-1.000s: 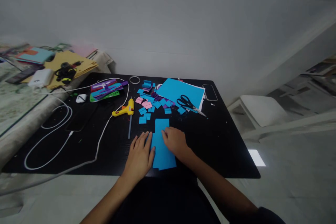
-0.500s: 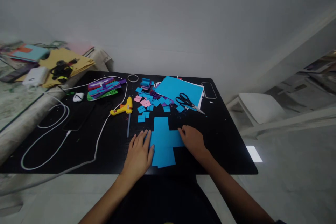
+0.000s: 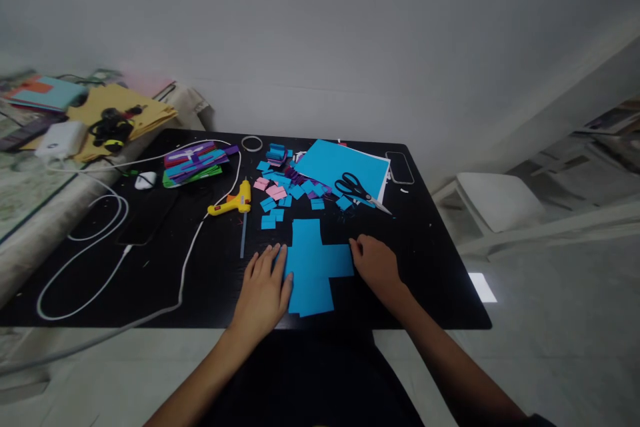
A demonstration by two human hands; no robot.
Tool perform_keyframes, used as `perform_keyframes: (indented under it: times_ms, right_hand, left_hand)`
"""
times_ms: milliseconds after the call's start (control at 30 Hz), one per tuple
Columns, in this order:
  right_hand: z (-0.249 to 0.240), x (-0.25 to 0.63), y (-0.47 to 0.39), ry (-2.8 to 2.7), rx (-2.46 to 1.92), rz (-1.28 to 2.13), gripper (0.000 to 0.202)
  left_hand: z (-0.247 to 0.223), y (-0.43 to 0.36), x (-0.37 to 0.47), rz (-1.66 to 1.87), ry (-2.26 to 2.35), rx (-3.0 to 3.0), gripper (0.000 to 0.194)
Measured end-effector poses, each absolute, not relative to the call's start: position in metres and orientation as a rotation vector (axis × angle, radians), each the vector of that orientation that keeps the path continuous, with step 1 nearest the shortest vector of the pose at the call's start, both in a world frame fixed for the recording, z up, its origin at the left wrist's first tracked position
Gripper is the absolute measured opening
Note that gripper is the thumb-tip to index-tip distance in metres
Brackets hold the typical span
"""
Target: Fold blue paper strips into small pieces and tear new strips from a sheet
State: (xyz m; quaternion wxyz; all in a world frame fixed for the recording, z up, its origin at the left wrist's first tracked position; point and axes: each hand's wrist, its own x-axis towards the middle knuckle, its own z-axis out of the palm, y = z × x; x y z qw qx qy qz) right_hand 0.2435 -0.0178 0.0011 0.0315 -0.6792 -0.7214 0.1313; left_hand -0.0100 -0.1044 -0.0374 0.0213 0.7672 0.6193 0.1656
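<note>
A blue paper cut-out shaped like a cross (image 3: 311, 263) lies flat on the black table near its front edge. My left hand (image 3: 264, 283) rests palm down on the cut-out's left arm, its fingers stretched out and hiding part of that arm. Just at the end of the right arm is my right hand (image 3: 377, 265), its fingers curled in and the knuckles low by the paper's edge. I see nothing held in it.
Small blue paper pieces (image 3: 269, 222) and pink ones (image 3: 276, 192) lie beyond the cut-out. Black-handled scissors (image 3: 361, 193) rest on blue sheets (image 3: 345, 163). A yellow glue gun (image 3: 233, 201) with its white cord, paper strips (image 3: 195, 163) and a phone (image 3: 147, 219) lie leftward.
My right hand has slid a little to the right, off the cut-out's right arm to its end. My left hand stays on the left arm.
</note>
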Motion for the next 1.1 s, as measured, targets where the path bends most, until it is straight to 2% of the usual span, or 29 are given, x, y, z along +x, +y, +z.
perform_keyframes:
  times_ms: [267, 433, 867, 1100]
  right_hand:
    - [0.018, 0.168, -0.022, -2.450, -1.786, 0.636, 0.029]
    - [0.016, 0.144, -0.018, -2.494, -1.868, 0.666, 0.030]
    - [0.013, 0.211, -0.011, -2.374, -2.077, 0.667, 0.027]
    - [0.014, 0.246, -0.009, -2.220, -2.232, 0.550, 0.024]
  left_hand:
    - [-0.037, -0.105, -0.009, 0.473, 1.939, 2.375, 0.053]
    - [-0.037, -0.106, -0.010, 0.443, 1.938, 2.390, 0.053]
    - [-0.035, -0.105, -0.009, 0.448, 1.930, 2.392, 0.055]
    - [-0.039, -0.105, -0.009, 0.496, 1.929, 2.379, 0.054]
